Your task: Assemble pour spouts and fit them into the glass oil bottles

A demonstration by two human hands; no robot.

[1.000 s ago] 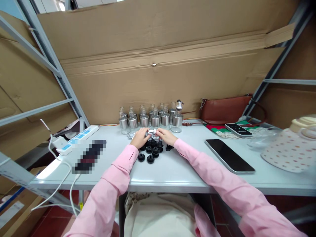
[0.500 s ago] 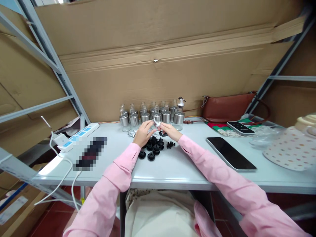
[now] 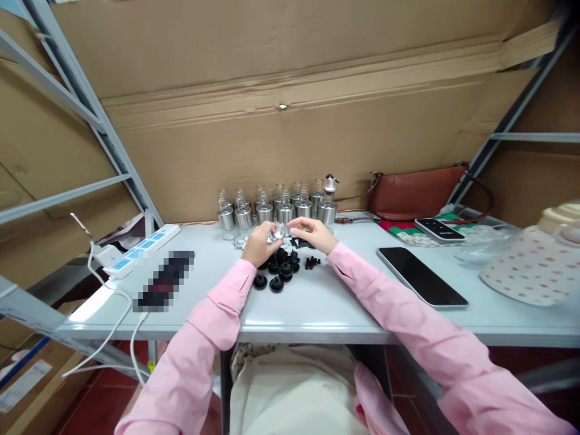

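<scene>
My left hand (image 3: 259, 244) is closed on a small clear-and-white plastic piece (image 3: 280, 231), held above the table behind the black parts. Close on its right is my right hand (image 3: 317, 234), thumb and forefinger drawn together at the piece's edge; what sits between those fingertips is too small to make out. Below the hands lies a heap of round black ribbed caps (image 3: 285, 271). Small black plugs (image 3: 312, 263) stand to the right of the heap. More clear pieces (image 3: 240, 241) lie beside my left hand, partly hidden by it.
Several glass bottles with metal sleeves (image 3: 265, 211) line the back, one topped with a pourer (image 3: 330, 186). On the right are a tablet-like device (image 3: 421, 277), a brown bag (image 3: 417, 194) and a dotted container (image 3: 534, 263). A power strip (image 3: 145, 249) and cables lie left.
My right hand has drawn slightly away to the right of the clear piece and its fingers are more bent. My left hand still holds the piece, now a little farther left.
</scene>
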